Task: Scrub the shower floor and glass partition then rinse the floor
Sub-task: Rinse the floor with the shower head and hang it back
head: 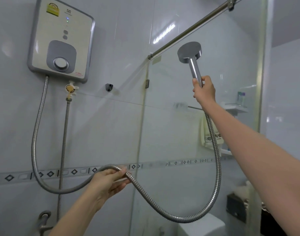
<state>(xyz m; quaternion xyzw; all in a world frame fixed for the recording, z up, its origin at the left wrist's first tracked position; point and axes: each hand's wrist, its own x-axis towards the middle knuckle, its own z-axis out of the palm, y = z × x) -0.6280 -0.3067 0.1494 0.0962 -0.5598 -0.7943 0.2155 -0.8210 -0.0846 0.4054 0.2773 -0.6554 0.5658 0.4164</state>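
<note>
Beside the glass partition, right hand grips showerhead, left hand hose.

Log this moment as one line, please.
right hand: grips shower head handle, raised by glass partition | left hand: holds metal hose | wall bracket: empty

- One shower head, round and chrome.
- Two ribbed metal hoses: one shower hose, one supply hose.
- Two hands: one left hand, one right hand.
- One water heater on the wall, bearing one round knob, two grey buttons and one blue light.
- One beige valve.
- One black wall bracket.
- One glass partition, with one hinge.
- One metal bar overhead.
- One tap, lower left.
- One pale towel behind the glass.
</note>
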